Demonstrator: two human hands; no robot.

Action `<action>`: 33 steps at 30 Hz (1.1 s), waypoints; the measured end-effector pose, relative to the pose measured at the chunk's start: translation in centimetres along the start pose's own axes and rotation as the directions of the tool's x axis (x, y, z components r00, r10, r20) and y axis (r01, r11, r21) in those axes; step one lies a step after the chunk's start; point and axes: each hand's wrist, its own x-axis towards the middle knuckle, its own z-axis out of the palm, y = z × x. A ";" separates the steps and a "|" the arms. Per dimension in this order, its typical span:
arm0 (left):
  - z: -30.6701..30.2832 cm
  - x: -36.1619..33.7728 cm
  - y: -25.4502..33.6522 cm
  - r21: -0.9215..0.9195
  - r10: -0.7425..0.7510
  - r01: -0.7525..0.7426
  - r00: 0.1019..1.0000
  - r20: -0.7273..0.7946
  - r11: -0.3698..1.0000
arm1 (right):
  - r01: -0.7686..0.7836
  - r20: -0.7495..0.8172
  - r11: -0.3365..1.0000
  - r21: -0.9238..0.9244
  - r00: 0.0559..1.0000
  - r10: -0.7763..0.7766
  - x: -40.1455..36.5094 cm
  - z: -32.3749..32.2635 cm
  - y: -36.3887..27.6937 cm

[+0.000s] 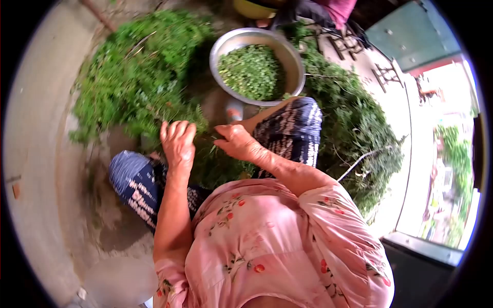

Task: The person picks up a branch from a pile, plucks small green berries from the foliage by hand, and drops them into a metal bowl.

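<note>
My left hand (178, 142) is at the near edge of a large heap of feathery green branches (138, 72). Its fingers curl down over a leafy branch (197, 122), and their tips are hidden. To its right, my right hand (237, 142) has thumb and fingers drawn together beside the greenery between my knees. Whatever lies in that pinch is too small to make out. Beyond my right hand stands a wide metal basin (295, 77), partly filled with small picked green leaves (251, 72).
A second heap of cut branches (354, 123) lies right of my bent knee (303, 118), with a bare pale stem poking out. Small wooden stools (387, 77), a yellow basin (254, 9) and another person in a pink top (339, 10) are farther back. A wall (41, 128) runs along the left.
</note>
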 end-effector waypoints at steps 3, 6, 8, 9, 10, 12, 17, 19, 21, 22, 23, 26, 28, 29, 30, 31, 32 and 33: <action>-1.5 1.1 2.4 0.047 -0.098 0.102 0.992 -0.083 0.994 | -0.011 -0.144 0.999 -0.048 0.990 0.004 0.2 -2.9 -1.1; -1.8 1.4 2.8 0.035 -0.095 0.106 0.968 -0.233 0.994 | -0.128 -0.330 0.981 0.149 0.928 0.171 0.2 -7.6 -0.7; -1.8 1.4 2.5 0.017 -0.113 0.117 0.981 -0.155 0.993 | -0.261 -0.515 0.946 0.193 0.794 0.324 -0.4 -11.6 1.1; -1.5 1.2 2.2 0.039 -0.125 0.130 0.987 -0.105 0.991 | -0.333 -0.565 0.897 0.291 0.697 0.442 -1.0 -14.4 0.7; -0.9 0.8 1.8 0.038 -0.121 0.126 0.987 -0.106 0.991 | -0.302 -0.645 0.891 0.340 0.614 0.455 -2.0 -16.5 2.7; 0.3 0.2 1.1 -0.135 -0.205 0.208 0.978 0.030 0.969 | -0.531 -0.788 0.794 0.296 0.334 0.517 -4.1 -20.7 5.8; 0.0 0.4 1.1 -0.235 -0.249 0.293 0.947 0.201 0.927 | -0.637 -0.845 0.700 0.324 0.138 0.517 -8.8 -23.5 10.6; -0.2 0.3 0.5 -0.359 -0.312 0.389 0.916 0.254 0.849 | -0.552 -0.895 0.776 0.306 0.110 0.432 -8.6 -21.6 12.5; -1.0 0.8 -0.3 -0.428 -0.339 0.404 0.914 0.223 0.809 | -0.253 -0.762 0.793 0.554 0.230 0.605 -6.7 -19.5 9.1; -1.7 1.3 -0.6 -0.479 -0.399 0.443 0.895 0.198 0.758 | -0.136 -0.731 0.795 0.591 0.325 0.599 -5.9 -18.3 8.4; -2.3 1.8 -1.2 -0.583 -0.474 0.492 0.858 0.198 0.646 | -0.019 -0.689 0.768 0.640 0.428 0.585 -4.8 -16.9 7.8; -4.7 3.8 -4.2 -0.894 -0.658 0.404 0.729 0.187 0.193 | -0.062 -0.544 0.704 0.708 0.587 0.599 -1.8 -12.7 5.7; -7.3 5.3 -5.9 -0.938 -0.751 0.338 0.600 0.276 -0.074 | -0.112 -0.441 0.649 0.753 0.646 0.623 -0.1 -10.2 3.6; -8.2 5.8 -7.1 -0.940 -0.788 0.306 0.536 0.302 -0.153 | -0.145 -0.359 0.604 0.783 0.688 0.630 0.6 -8.9 3.1; -8.5 6.0 -8.6 -0.946 -0.807 0.260 0.507 0.303 -0.192 | -0.182 -0.299 0.581 0.793 0.716 0.631 1.3 -7.6 2.8; -8.6 6.3 -10.0 -0.950 -0.821 0.209 0.482 0.305 -0.230 | -0.216 -0.243 0.561 0.799 0.737 0.631 1.9 -6.5 2.6; -8.6 6.5 -11.1 -0.950 -0.831 0.210 0.465 0.305 -0.231 | -0.275 -0.184 0.565 0.778 0.760 0.623 2.4 -5.3 2.9; -8.5 6.5 -12.0 -0.950 -0.845 0.189 0.438 0.307 -0.247 | -0.344 -0.130 0.586 0.734 0.776 0.618 3.0 -4.2 2.5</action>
